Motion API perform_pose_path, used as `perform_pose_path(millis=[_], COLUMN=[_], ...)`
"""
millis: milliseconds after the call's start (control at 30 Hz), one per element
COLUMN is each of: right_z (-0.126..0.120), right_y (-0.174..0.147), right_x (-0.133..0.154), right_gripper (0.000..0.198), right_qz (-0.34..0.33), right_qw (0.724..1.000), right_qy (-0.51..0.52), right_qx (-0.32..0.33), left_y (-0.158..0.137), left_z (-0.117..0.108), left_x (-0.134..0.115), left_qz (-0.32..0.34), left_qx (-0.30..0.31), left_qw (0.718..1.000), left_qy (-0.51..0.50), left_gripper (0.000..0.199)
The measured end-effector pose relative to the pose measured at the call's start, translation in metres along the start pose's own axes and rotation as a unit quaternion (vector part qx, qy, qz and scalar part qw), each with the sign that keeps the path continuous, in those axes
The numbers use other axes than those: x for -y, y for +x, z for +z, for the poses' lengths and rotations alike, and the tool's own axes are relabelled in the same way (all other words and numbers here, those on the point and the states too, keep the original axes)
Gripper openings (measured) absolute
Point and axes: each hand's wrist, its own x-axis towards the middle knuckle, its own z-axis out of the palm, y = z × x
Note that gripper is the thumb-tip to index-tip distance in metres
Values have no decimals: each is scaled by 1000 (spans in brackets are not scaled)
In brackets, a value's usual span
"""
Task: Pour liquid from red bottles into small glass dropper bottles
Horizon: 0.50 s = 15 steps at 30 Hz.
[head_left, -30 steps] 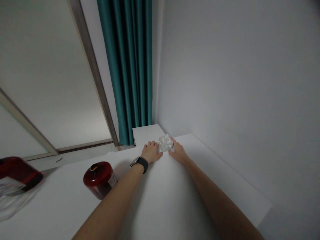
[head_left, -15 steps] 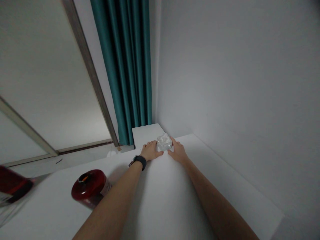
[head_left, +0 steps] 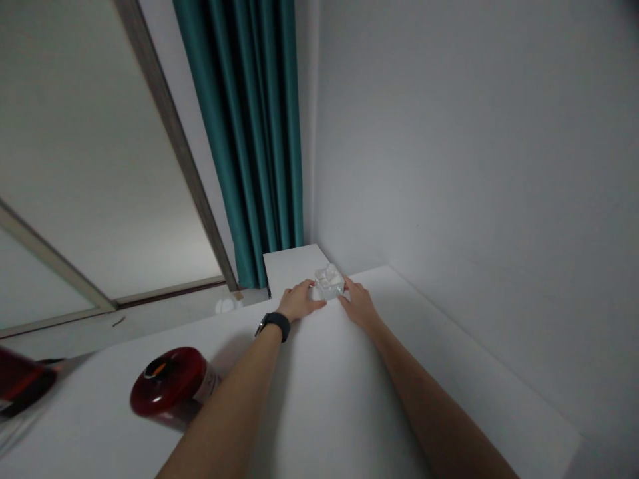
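Observation:
A small clear square box (head_left: 329, 284) with crumpled see-through material at its top is near the far edge of the white table (head_left: 332, 386). My left hand (head_left: 301, 302), with a dark watch (head_left: 276, 323) at the wrist, has its fingers curved around the box's left side. From the opposite side, my right hand (head_left: 358, 301) grips it with thumb and fingers at the right edge. The two hands hold the box between them, low over the tabletop. How firmly they press cannot be seen.
A dark red canister (head_left: 172, 382) stands left of my left forearm. Another red object (head_left: 22, 379) is cut off at the left edge. Beyond the table are a white box-like surface (head_left: 292, 265), a green curtain (head_left: 254, 146) and a sliding door (head_left: 100, 146); a wall (head_left: 449, 146) borders the right.
The view has shifted slightly, so the red canister appears lower and further left. The clear box shows its faces more plainly, and both hands stay at its sides.

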Motion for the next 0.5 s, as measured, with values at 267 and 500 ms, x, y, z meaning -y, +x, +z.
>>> perform_pose_path(millis=[267, 500], right_z=[-1, 0], right_y=[-1, -1], right_x=[3, 2], right_gripper=[58, 58], right_qz=[1, -1], right_qw=[1000, 1000], right_qy=[-8, -9], right_qx=[-9, -21], left_y=[0, 1], left_z=[1, 4], left_x=[1, 3], left_qz=[0, 6], left_qx=[-4, -16], left_qw=[1000, 1000], left_qy=[-8, -2], left_gripper=[57, 59])
